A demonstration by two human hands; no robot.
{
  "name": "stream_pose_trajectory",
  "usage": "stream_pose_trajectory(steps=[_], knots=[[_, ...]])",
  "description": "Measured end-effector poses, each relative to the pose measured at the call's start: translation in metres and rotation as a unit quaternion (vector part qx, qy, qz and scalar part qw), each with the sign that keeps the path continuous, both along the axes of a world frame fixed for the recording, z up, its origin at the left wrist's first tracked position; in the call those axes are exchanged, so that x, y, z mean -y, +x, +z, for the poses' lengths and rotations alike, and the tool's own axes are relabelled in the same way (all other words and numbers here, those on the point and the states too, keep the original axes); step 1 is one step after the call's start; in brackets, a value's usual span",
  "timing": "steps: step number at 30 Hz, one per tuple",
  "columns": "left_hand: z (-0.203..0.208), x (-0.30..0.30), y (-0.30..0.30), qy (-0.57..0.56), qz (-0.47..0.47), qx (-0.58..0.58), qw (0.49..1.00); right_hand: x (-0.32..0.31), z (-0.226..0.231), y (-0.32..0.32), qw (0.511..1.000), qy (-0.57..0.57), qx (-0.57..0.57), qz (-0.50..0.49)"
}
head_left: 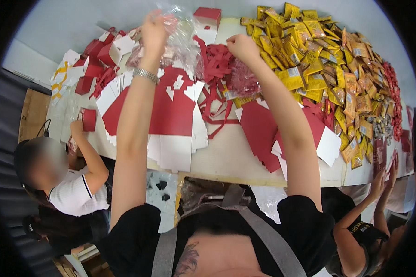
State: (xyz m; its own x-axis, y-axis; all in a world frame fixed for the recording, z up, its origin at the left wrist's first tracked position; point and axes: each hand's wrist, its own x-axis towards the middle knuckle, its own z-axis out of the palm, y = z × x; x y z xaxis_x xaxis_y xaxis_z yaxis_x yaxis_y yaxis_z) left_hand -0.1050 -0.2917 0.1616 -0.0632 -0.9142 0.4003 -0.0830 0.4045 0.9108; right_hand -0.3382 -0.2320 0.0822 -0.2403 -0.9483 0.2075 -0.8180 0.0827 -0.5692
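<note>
Watching remotely, I judge the clear plastic bag (pixel 181 27), just before twelve o'clock, light, limp, slippery and easily torn, best pinched by a gathered edge. Soft red ribbons (pixel 218 64) lie at twelve. Toward eleven, the left hand (pixel 154 34) looks closed on the bag; toward one, the right hand (pixel 245 48) is curled, its grip unclear.

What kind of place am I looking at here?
Probably a packing workroom: a white table carries a large heap of small yellow packets and stacks of flat red-and-white card blanks, and co-workers are at it on the left and right.
</note>
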Motion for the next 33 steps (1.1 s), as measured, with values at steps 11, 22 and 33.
stream_pose_trajectory(steps=[11, 22, 33], knots=[[0.022, -0.016, 0.039, -0.001, -0.083, -0.085, 0.993, -0.045, -0.02, -0.027, 0.958, 0.179, -0.217, -0.048], [0.033, -0.062, 0.066, -0.067, -0.046, -0.182, 0.98, 0.014, -0.002, 0.057, 0.977, 0.027, 0.007, 0.211], [-0.027, -0.052, 0.131, -0.05, 0.189, 0.04, 0.98, -0.05, 0.004, -0.008, 0.981, 0.058, -0.183, -0.032]])
